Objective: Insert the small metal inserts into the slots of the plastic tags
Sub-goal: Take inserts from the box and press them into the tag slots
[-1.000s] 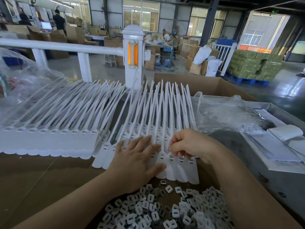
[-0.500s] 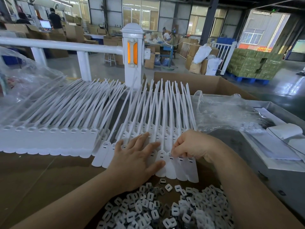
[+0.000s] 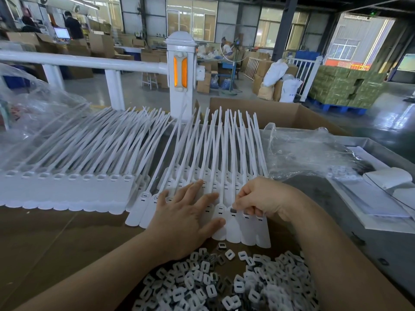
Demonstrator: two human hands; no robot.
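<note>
Two batches of white tags lie on the brown table (image 3: 56, 239), tails pointing away. At far left a clear bag (image 3: 33, 113) sits crumpled. Next comes the left batch (image 3: 67, 189), its flat heads lined up edge to edge in a neat row. To its right is the fanned batch (image 3: 244, 230), heads overlapping, long tails spreading toward a white post (image 3: 180, 72) with an orange reflector. The left hand (image 3: 186, 218) lies flat on these heads, fingers straight and spread, pressing them down. Just right of it, the right hand (image 3: 262, 198) is curled, its fingertips (image 3: 238, 204) pinching something small at the slot of one tag head, where a dark insert (image 3: 233, 211) shows; whether the fingers grip that insert or only touch it cannot be told. Below both hands, near the bottom edge, a heap of loose inserts (image 3: 224, 286) spreads over the table, white and dark pieces mixed. Further right lie crumpled plastic film (image 3: 303, 153), a cardboard box (image 3: 280, 115) behind it, and white sheets (image 3: 368, 205) on a grey tray.
</note>
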